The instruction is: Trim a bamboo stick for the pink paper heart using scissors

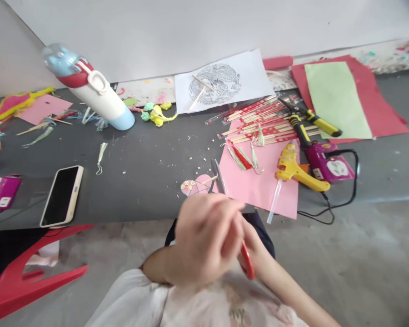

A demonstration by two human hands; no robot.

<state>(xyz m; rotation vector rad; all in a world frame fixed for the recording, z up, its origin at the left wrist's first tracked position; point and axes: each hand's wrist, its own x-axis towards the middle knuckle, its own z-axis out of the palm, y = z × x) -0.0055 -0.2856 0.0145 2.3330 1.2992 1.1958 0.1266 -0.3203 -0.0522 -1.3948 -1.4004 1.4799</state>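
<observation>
My left hand (204,238) is closed in front of my chest, its fingers pinched on a small pink paper piece (195,185) with a thin stick at the table's near edge. My right hand (250,238) is mostly hidden behind the left; it grips red-handled scissors (247,261) whose grey blades (219,176) point up beside the pink piece. Both hands are blurred.
On the dark table (146,168) lie a phone (62,195), a white and blue bottle (95,93), a dragon print (221,81), pink paper (259,177), red-white sticks (262,120), a yellow glue gun (295,168), pliers (310,120), a purple device (329,163), red and green sheets (341,97). A red chair (27,268) stands lower left.
</observation>
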